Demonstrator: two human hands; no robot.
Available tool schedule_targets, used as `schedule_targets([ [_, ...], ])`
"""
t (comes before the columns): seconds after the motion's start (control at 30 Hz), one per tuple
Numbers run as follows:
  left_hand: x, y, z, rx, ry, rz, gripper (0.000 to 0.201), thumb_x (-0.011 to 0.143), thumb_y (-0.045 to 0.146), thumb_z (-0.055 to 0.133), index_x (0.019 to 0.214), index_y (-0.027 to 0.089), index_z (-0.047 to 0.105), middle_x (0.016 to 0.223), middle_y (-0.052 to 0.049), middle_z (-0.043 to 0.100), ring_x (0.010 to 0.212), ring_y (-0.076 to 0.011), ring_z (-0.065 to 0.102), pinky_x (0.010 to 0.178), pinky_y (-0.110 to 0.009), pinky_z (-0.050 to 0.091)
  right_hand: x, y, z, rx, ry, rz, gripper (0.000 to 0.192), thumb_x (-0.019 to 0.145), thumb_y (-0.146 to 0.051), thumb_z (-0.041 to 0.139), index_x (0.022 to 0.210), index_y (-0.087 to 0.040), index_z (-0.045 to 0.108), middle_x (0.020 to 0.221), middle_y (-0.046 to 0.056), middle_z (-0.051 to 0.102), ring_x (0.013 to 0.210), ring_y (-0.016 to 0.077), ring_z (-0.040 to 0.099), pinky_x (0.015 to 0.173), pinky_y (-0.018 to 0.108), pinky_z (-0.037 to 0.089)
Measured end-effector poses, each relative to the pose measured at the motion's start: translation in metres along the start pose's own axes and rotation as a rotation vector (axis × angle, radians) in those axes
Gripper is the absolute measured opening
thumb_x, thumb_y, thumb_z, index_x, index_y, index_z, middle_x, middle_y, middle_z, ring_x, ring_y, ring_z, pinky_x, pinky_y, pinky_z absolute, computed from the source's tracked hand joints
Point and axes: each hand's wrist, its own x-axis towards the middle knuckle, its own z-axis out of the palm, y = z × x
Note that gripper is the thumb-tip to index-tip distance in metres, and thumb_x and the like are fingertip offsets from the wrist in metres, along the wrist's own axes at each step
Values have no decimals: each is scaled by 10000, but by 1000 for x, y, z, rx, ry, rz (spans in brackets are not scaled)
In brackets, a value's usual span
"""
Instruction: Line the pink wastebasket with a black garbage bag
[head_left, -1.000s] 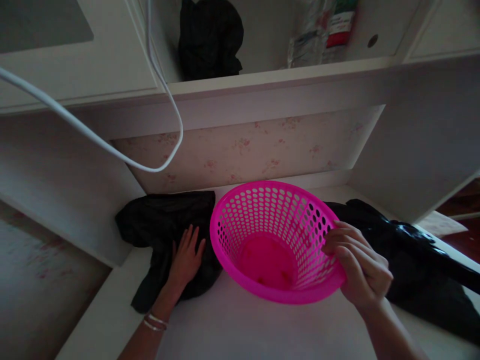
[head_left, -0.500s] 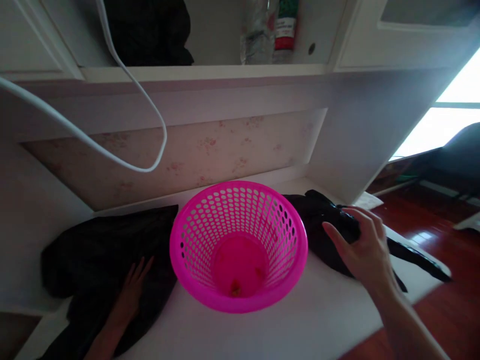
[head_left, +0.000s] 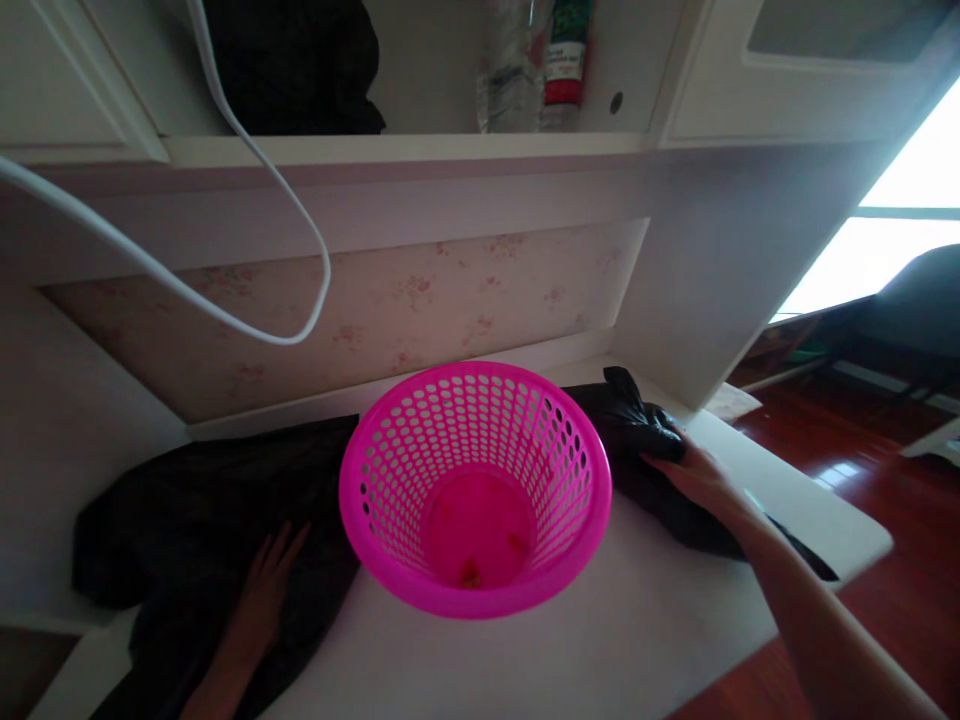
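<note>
A pink perforated plastic basket [head_left: 474, 592] stands upright on the white tabletop, with small reddish-brown bits on its bottom. To its left my left hand [head_left: 264, 590] rests on a spread black plastic bag [head_left: 172, 510], fingers extended and slightly apart. On the other side, my right hand [head_left: 694, 472] grips a bunched part of a second black plastic bag [head_left: 637, 425]; the thumb lies along its near side and the other fingers are partly hidden. This bag lies crumpled against the basket's right side, and one strip of it runs out beneath my right forearm.
Above the table is a shelf [head_left: 420, 150] holding a dark bundle [head_left: 292, 70], a clear plastic package [head_left: 514, 75] and a green-and-red container [head_left: 565, 60]. A white cable [head_left: 296, 335] hangs in front. The table's right edge drops to a reddish wooden floor [head_left: 862, 510].
My right hand has moved left and closed on the right bag, bunching it. The bag's strip no longer sticks out over the table's right end. My left hand stays on its bag.
</note>
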Motion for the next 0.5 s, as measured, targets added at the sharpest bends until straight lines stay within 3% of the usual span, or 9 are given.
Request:
schedule_targets([
  [0.07, -1, -2, 4, -17, 2, -3, 830, 834, 95, 446, 1652, 229, 421, 1580, -183, 573, 1495, -386, 502, 1164, -618, 462, 3, 2, -5, 43, 41, -18, 462, 856, -473, 667, 1164, -140, 756, 922, 158, 773, 842, 345, 741, 706, 424, 545],
  [0.13, -1, -4, 7, -41, 7, -5, 835, 834, 96, 450, 1655, 243, 415, 1588, -176, 567, 1508, -388, 486, 1179, -618, 448, 7, 4, -16, 84, 118, -38, 336, 830, -405, 680, 1053, -172, 776, 883, 139, 771, 798, 328, 724, 668, 407, 520],
  [0.37, -2, -12, 22, -180, 51, -18, 858, 794, 96, 457, 1639, 245, 436, 1544, -162, 608, 1527, -368, 462, 1240, -615, 379, 17, -5, -74, 169, 411, -171, 192, 702, -283, 789, 894, -272, 786, 908, 96, 741, 771, 273, 653, 680, 396, 442],
  [0.5, 2, -20, 34, -299, 93, -75, 692, 826, 139, 417, 1487, 215, 610, 1516, -165, 626, 1513, -360, 485, 1224, -596, 417, 8, -31, -119, 180, 578, -214, 178, 708, -247, 808, 884, -268, 791, 901, 94, 710, 797, 257, 637, 738, 426, 418],
])
